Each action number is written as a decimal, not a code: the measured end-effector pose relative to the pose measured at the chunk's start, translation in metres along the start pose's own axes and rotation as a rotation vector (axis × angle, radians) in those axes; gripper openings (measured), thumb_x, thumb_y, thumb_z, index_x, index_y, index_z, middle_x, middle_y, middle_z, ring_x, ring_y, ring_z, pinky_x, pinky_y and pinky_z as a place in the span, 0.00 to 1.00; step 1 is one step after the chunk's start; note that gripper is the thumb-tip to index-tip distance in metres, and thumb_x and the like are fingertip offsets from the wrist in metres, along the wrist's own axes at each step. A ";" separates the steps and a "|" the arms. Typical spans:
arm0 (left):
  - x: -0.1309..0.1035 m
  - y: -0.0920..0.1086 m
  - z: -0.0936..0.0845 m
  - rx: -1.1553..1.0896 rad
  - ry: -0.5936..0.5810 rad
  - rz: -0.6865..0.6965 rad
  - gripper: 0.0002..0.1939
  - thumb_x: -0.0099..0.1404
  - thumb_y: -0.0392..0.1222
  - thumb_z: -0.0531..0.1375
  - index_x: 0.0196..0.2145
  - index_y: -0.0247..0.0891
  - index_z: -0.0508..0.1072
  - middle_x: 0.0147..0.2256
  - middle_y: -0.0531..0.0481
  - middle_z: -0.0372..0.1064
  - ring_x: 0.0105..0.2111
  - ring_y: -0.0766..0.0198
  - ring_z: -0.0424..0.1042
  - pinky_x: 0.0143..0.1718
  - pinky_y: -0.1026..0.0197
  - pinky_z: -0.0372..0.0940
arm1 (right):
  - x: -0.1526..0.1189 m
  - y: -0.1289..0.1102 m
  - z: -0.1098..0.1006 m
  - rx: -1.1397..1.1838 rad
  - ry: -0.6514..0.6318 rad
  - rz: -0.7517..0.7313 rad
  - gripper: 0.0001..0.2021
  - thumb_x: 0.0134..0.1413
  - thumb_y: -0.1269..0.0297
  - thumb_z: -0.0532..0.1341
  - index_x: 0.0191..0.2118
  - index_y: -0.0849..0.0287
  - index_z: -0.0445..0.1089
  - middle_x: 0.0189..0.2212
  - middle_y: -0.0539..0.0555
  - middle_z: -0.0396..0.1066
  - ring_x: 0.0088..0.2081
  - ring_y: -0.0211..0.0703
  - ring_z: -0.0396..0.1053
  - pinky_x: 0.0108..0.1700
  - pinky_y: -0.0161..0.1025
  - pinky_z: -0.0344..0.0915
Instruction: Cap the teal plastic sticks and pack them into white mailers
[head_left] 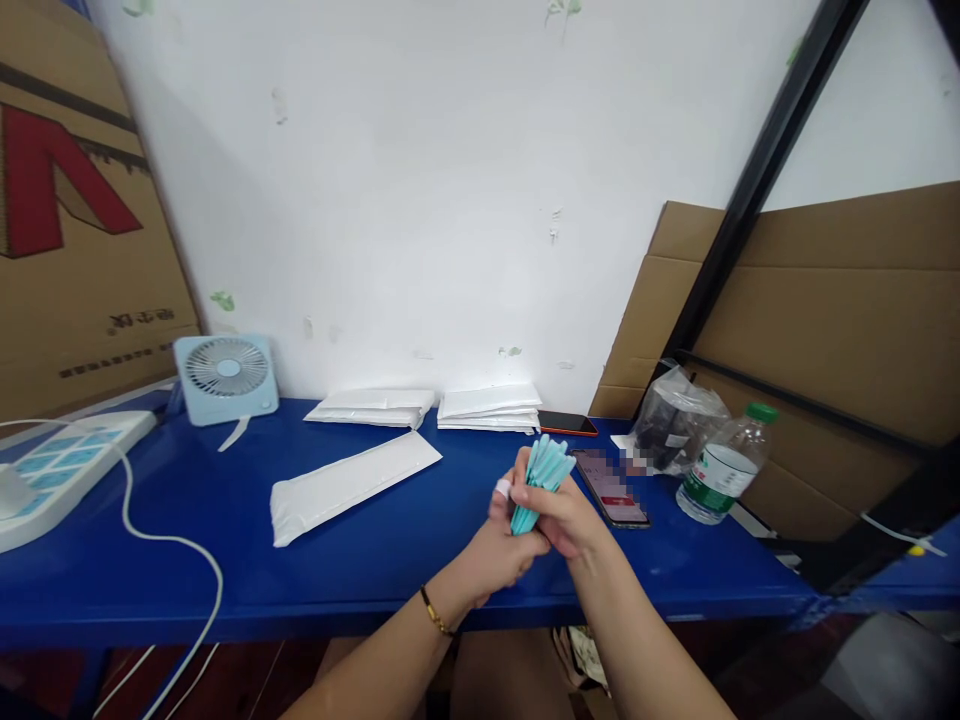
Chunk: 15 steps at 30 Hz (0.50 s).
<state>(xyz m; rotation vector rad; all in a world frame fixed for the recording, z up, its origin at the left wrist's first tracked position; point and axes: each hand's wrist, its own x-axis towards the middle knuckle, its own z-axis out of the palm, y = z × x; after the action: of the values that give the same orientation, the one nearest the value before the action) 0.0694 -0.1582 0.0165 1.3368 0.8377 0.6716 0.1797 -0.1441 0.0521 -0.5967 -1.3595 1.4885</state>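
Note:
A bundle of thin light-teal sticks (550, 466) is held upright above the front of the blue table (247, 590). My left hand (501, 548), with a white wrap on one finger and a bracelet at the wrist, closes round the lower part of the bundle. My right hand (564, 510) grips the same bundle from the right, its fingers across the front. Both hands touch each other. Left of them a long white packet (352, 485) lies flat. Two stacks of white packets (371, 407) (489, 407) rest against the wall.
A light-blue fan (228, 380) and a white power strip (71, 470) with a cable are at the left. At the right are a lit phone (611, 487), a dark phone (568, 424), a plastic bag (675, 425) and a bottle (724, 470). Cardboard (847, 330) stands behind.

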 end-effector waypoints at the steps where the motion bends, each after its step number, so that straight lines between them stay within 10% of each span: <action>1: -0.005 0.001 0.000 -0.078 -0.183 -0.114 0.17 0.54 0.40 0.56 0.16 0.38 0.51 0.13 0.60 0.44 0.14 0.74 0.42 0.17 0.66 0.37 | -0.001 0.001 -0.002 0.078 -0.137 0.040 0.17 0.35 0.58 0.69 0.26 0.57 0.60 0.20 0.48 0.70 0.23 0.40 0.69 0.33 0.42 0.66; 4: -0.020 0.004 0.000 -0.284 -0.702 -0.311 0.22 0.54 0.44 0.57 0.16 0.39 0.46 0.13 0.61 0.38 0.13 0.75 0.37 0.17 0.65 0.34 | -0.006 0.009 -0.004 0.233 -0.495 0.034 0.25 0.22 0.51 0.71 0.20 0.57 0.55 0.09 0.41 0.60 0.13 0.34 0.62 0.27 0.38 0.65; 7: -0.029 0.006 -0.003 -0.188 -0.765 -0.277 0.23 0.55 0.49 0.58 0.16 0.38 0.48 0.14 0.61 0.40 0.14 0.75 0.40 0.17 0.67 0.39 | -0.012 0.012 0.003 0.321 -0.537 -0.005 0.26 0.29 0.48 0.69 0.17 0.57 0.51 0.07 0.39 0.53 0.08 0.28 0.52 0.19 0.32 0.60; 12: -0.030 0.004 -0.052 0.670 0.084 0.228 0.24 0.43 0.50 0.66 0.38 0.39 0.70 0.36 0.47 0.68 0.35 0.56 0.67 0.37 0.59 0.60 | -0.019 -0.003 0.005 0.402 -0.097 -0.045 0.18 0.51 0.57 0.59 0.22 0.57 0.51 0.10 0.39 0.47 0.10 0.26 0.38 0.13 0.27 0.45; 15: -0.023 -0.003 -0.103 1.172 0.617 0.144 0.33 0.44 0.40 0.64 0.50 0.40 0.65 0.52 0.37 0.61 0.54 0.41 0.55 0.52 0.45 0.51 | -0.017 -0.009 -0.006 0.412 0.054 -0.073 0.18 0.55 0.57 0.56 0.21 0.57 0.49 0.11 0.39 0.43 0.11 0.28 0.34 0.13 0.28 0.42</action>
<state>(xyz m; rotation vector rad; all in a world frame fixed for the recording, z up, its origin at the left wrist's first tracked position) -0.0298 -0.1207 0.0130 2.2864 1.8049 0.7362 0.1945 -0.1573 0.0545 -0.3177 -0.9812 1.6201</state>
